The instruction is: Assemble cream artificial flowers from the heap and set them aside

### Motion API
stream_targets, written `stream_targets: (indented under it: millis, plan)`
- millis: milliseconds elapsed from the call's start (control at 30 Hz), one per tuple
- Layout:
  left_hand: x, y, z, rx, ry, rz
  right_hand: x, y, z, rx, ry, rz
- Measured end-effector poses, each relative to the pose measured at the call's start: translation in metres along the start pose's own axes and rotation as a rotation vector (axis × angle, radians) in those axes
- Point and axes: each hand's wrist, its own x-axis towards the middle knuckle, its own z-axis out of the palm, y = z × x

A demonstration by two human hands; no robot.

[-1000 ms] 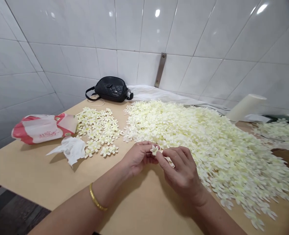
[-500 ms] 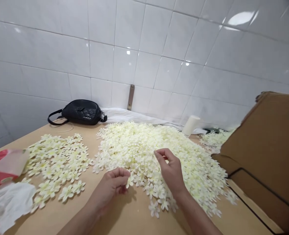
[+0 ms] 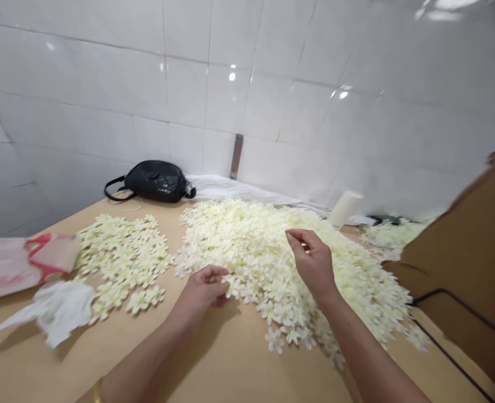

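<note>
A big heap of cream flowers (image 3: 247,246) lies right of a smaller group (image 3: 121,257); my right hand (image 3: 313,262) is open above the heap, my left hand (image 3: 203,291) curls at its near edge, holding or not I cannot tell.

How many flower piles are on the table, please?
3: a small pile on the left, a large pile in the middle, and one far right, partly behind brown cardboard.

Right hand (image 3: 314,263) is hovering over the main flower heap (image 3: 272,263) on the tabletop (image 3: 230,358); left hand (image 3: 201,291) is sitting at the heap's near edge. Smaller flower pile (image 3: 121,257) is lying left of the hands, tissue (image 3: 58,313) and plastic wrapper (image 3: 29,263) further left. Shoulder bag (image 3: 155,182) is sitting behind the hands; cardboard sheet (image 3: 461,263) is standing right of them.
</note>
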Motion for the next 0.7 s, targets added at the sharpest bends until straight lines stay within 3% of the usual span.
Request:
stream_targets:
  millis: [67, 133, 267, 400, 533, 700]
  plan:
    - [-0.002, 0.0, 0.002, 0.002, -0.004, 0.009, -0.028, -0.016, 0.007, 0.017, -0.222, -0.153]
    - [-0.002, 0.0, 0.003, -0.012, -0.027, 0.018, -0.049, -0.027, 0.014, 0.048, -0.412, -0.211]
    - [-0.002, 0.001, 0.003, -0.014, -0.053, -0.023, -0.07, -0.033, 0.026, 0.046, -0.613, -0.253]
    - [-0.003, 0.001, 0.003, 0.015, -0.039, -0.001, -0.077, -0.029, 0.031, -0.026, -0.652, -0.324]
    - [-0.004, 0.002, 0.004, 0.067, -0.011, 0.044, -0.083, -0.023, 0.033, -0.108, -0.604, -0.406]
    - [-0.006, 0.007, 0.004, 0.021, -0.033, -0.044, -0.085, -0.017, 0.033, -0.14, -0.604, -0.422]
